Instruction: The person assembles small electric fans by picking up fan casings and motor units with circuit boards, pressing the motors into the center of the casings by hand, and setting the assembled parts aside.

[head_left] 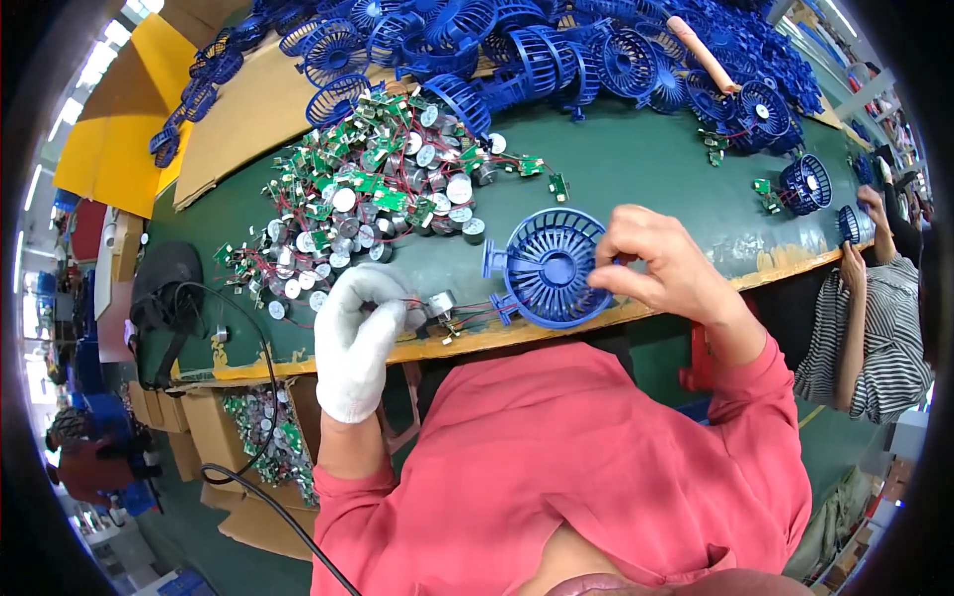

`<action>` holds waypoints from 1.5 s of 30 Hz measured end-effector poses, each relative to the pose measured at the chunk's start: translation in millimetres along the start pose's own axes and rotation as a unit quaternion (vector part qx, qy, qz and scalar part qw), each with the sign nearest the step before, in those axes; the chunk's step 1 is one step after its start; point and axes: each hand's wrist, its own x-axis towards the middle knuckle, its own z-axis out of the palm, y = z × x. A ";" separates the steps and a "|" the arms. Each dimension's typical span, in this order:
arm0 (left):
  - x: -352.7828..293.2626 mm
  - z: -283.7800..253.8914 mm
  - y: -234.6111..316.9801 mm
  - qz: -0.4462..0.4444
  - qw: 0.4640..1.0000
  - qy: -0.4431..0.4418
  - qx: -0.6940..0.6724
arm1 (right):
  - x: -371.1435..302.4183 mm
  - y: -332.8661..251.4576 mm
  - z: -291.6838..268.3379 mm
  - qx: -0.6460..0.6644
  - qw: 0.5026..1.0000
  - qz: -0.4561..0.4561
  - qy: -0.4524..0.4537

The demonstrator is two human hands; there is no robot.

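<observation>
A round blue plastic fan housing [558,266] with radial slats lies at the table's front edge, its clip-like tabs facing left. My left hand [358,333], in a white glove, is closed on thin red wires at the left of the housing. Right by its fingertips is a small silver motor [440,302], with a bit of circuit board [449,330] below it. Wires run from there toward the housing's lower tab. My bare right hand [664,266] has thumb and forefinger pinched at the housing's right rim; what lies between them is hidden.
A heap of wired motors with green boards [368,189] covers the table's left middle. Blue fan housings [517,60] are piled at the back, with a peach-coloured stick [701,52] among them. A black cable [268,358] hangs at left. A striped-sleeved co-worker [865,318] works at right.
</observation>
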 end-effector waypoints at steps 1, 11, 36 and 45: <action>-0.2 0.1 -3.8 0.000 1.000 -0.001 -0.001 | 2.9 0.4 0.5 -0.001 1.000 0.001 0.000; -1.7 14.2 -9.0 -0.033 0.999 -0.036 -0.021 | 21.3 -0.9 1.6 -0.077 0.996 0.032 -0.004; 6.0 51.9 6.8 0.118 0.977 -0.174 -0.018 | 16.1 -38.2 20.3 0.068 0.993 -0.100 -0.014; 13.1 60.7 16.2 0.165 0.954 -0.113 0.223 | 15.4 -42.8 0.0 0.183 0.978 0.062 -0.078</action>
